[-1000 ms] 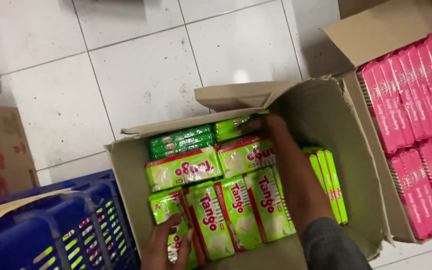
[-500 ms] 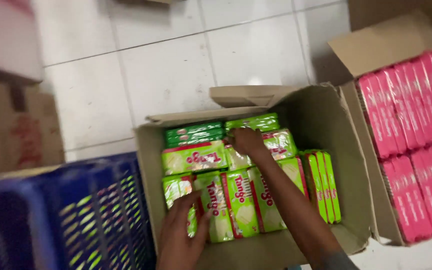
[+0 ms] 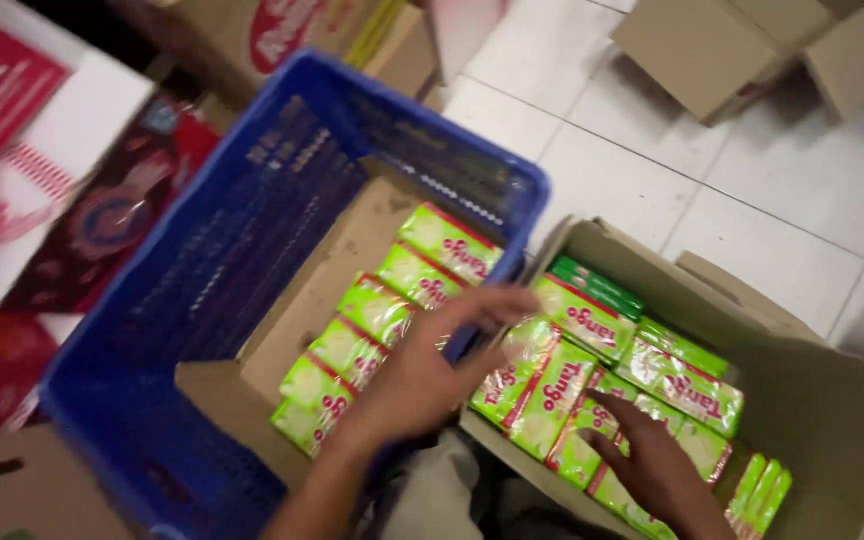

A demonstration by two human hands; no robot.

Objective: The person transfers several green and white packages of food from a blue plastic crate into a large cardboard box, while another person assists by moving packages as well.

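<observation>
An open cardboard box (image 3: 832, 400) holds several green snack packets (image 3: 687, 385) with red lettering. My right hand (image 3: 652, 465) lies on the packets at the box's near side, fingers spread flat. My left hand (image 3: 427, 375) stretches over the edge between the box and a blue plastic crate (image 3: 202, 260). Its fingers are apart, with the thumb touching the leftmost packets (image 3: 532, 385) in the box. Inside the crate, a row of the same green packets (image 3: 382, 310) lies on a cardboard lining (image 3: 322, 290). Motion blur hides the finer details of the hands.
Red and white cartons (image 3: 22, 130) are stacked to the left of the crate. More brown cardboard boxes (image 3: 722, 50) stand on the white tiled floor (image 3: 712, 190) at the top. A brown carton (image 3: 12, 490) sits at the lower left.
The view has swung left, bringing the blue crate to the middle. My left hand rose from the box's near corner to the crate edge. My right hand drew back toward me.
</observation>
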